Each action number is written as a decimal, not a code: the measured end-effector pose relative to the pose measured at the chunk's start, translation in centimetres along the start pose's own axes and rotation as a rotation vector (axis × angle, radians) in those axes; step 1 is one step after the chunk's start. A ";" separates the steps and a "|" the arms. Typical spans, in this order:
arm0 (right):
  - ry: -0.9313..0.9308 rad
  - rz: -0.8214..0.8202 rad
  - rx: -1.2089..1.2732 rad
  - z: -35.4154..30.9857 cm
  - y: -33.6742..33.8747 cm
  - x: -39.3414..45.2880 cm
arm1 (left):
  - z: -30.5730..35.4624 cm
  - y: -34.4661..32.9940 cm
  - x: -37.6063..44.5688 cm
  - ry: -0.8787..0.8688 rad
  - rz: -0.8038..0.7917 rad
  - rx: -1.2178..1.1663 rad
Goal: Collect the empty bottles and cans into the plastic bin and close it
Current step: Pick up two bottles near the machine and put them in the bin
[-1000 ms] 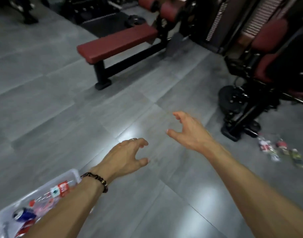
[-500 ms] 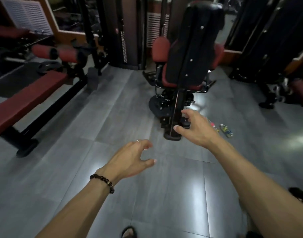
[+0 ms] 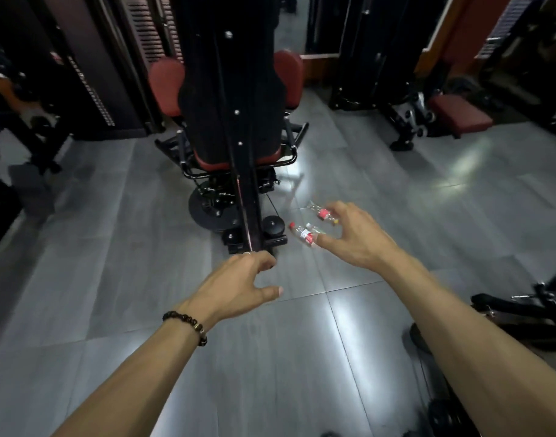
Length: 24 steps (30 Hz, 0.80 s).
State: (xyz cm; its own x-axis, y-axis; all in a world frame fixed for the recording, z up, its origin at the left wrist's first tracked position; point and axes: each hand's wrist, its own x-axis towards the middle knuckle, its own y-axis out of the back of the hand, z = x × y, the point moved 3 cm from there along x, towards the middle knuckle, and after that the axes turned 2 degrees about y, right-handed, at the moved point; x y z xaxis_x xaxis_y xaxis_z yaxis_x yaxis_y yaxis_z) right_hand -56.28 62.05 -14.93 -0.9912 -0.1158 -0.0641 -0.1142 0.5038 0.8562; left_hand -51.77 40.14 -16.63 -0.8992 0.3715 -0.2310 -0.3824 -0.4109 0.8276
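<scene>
Right hand (image 3: 354,236) is out ahead, fingers spread and loosely curled, holding nothing - it hovers over two bottles on the floor, thumb and forefinger set wide as if sized for a bottle body. Can't tell if a fingertip touches one; looks like a gap. Left hand (image 3: 238,280) is lower and nearer, also empty, fingers relaxed in a half-curl, thumb out; beaded bracelet (image 3: 188,323) on its wrist. Both arms stretch forward, probably so each hand can take one bottle.

Near bottle (image 3: 301,234), clear plastic with red cap and red label, lies on its side just left of the right thumb. Far bottle (image 3: 320,212), also clear with a reddish label, lies on its side just beyond, partly hidden by the right fingers. Both rest on the grey tiled floor (image 3: 112,247) close beside the base of a black gym machine (image 3: 235,121) with red pads - likely dropped there by whoever used it.

Plastic bin is not in view, so whatever gets picked up has to be carried off to it. Step in hand: the reach, not yet a grasp. More gym gear and a red padded stool (image 3: 456,116) stand at far right.
</scene>
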 end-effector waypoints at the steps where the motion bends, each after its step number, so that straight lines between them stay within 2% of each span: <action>1: -0.024 0.003 0.005 1.7 0.6 1.6 | 0.4 -0.2 2.5 -0.005 -0.016 0.002; 16: -0.179 -0.134 0.126 28.6 7.0 25.0 | 10.2 -7.9 37.3 0.052 -0.173 -0.002; 20: -0.217 -0.174 0.129 35.3 5.4 32.0 | 9.4 -11.3 46.3 0.114 -0.202 -0.052; 24: -0.229 -0.236 0.107 42.0 0.3 40.0 | 5.8 -17.0 55.9 0.182 -0.276 -0.078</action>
State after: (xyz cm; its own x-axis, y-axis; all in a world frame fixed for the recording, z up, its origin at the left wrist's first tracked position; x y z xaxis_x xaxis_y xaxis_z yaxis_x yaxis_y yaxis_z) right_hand -98.75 93.54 -38.75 -0.9245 -0.0510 -0.3779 -0.3366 0.5745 0.7460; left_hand -94.31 72.72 -40.59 -0.7800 0.3254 -0.5345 -0.6255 -0.3806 0.6811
